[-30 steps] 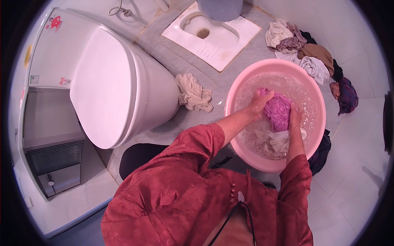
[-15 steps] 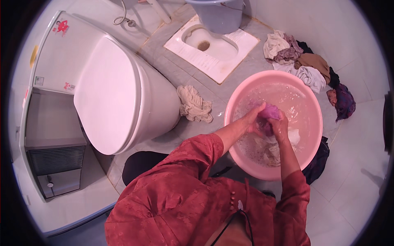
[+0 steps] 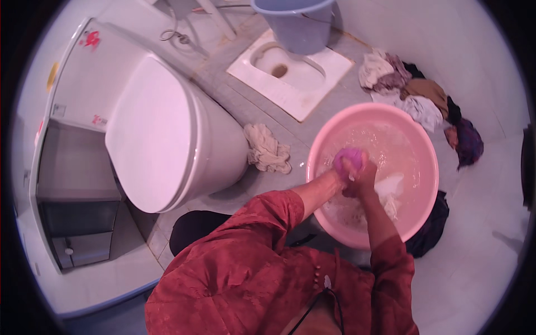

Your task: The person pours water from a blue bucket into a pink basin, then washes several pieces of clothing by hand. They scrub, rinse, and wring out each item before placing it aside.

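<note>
Both of my hands are closed on one workpiece, a bunched purple cloth. My left hand grips it from the left side; my right hand is clenched against it from the right, with the two hands pressed close together. The cloth is located inside the rim of a round pink basin, left of the basin's centre. Whether its underside touches the water cannot be determined, since my hands cover that part.

The basin holds cloudy, sudsy water and a pale, whitish cloth — partly submerged, just beside my right wrist. Both forearms enter over the near side of the rim, extending from red sleeves.

Surrounding items on the tiled floor are as follows. A dark garment lies against the basin's near right side. A heap of mixed clothes (white, brown and black among them) lies beyond the far right rim. A crumpled beige cloth lies left of the basin, beside a white lidded fixture. A blue bucket stands at the far edge of the squat toilet.
</note>
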{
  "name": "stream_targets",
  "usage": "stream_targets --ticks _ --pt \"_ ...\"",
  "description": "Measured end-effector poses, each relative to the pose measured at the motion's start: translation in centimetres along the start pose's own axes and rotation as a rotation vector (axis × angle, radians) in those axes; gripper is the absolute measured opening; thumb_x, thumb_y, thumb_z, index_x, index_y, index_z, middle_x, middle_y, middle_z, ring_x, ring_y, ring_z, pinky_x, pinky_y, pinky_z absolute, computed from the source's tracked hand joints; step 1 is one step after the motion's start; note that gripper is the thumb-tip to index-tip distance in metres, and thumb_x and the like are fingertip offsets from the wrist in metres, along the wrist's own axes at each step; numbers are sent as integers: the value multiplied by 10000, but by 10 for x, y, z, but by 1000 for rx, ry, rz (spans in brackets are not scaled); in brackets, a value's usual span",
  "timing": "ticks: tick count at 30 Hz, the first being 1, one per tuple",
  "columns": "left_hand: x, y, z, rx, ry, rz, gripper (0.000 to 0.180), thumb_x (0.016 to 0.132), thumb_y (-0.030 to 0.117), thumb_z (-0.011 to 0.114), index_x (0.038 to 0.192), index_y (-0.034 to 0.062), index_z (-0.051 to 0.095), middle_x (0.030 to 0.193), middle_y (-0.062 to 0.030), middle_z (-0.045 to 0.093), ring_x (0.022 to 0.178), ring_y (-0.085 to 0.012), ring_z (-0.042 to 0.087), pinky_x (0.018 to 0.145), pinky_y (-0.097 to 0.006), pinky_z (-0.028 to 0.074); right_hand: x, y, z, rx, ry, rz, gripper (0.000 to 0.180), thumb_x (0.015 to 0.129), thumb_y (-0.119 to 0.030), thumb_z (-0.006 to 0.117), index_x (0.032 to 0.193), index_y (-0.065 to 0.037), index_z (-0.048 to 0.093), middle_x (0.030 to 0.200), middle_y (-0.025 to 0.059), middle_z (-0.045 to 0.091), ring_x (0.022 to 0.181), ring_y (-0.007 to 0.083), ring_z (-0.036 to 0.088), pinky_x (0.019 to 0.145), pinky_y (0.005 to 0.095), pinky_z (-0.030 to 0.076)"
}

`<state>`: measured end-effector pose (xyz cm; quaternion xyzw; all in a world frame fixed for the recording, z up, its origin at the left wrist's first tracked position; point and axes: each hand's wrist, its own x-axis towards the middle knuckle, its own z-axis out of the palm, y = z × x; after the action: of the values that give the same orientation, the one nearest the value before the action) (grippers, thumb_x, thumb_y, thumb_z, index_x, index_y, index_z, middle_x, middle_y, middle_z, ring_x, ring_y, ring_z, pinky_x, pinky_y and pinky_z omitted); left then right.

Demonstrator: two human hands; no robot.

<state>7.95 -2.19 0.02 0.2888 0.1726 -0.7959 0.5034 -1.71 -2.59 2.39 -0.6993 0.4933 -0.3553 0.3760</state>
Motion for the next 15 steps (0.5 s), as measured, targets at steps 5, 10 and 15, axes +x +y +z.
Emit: stream_targets --ticks 5,10,15 --pt "18 -27 5 326 142 100 338 889 291 586 1103 30 565 1016 -73 649 884 -227 655 818 -411 538 14 131 -18 -255 62 340 411 852 -407 566 980 -17 591 885 224 634 870 382 621 768 437 464" --pt "7 5 39 997 181 137 672 768 502 665 1292 140 449 1333 -111 452 1217 -306 396 909 -527 358 -7 233 -58 -266 321 626 494 854 -448 517 1081 -13 574 979 262 623 987 420 581 867 466 422" --pt "5 10 12 984 223 59 900 768 520 666 1450 132 225 1480 -160 251 1324 -414 239 967 -579 303 -20 134 -9 -219 -13 646 487 843 -435 539 1135 -51 604 1129 214 617 1047 399 576 913 430 432"
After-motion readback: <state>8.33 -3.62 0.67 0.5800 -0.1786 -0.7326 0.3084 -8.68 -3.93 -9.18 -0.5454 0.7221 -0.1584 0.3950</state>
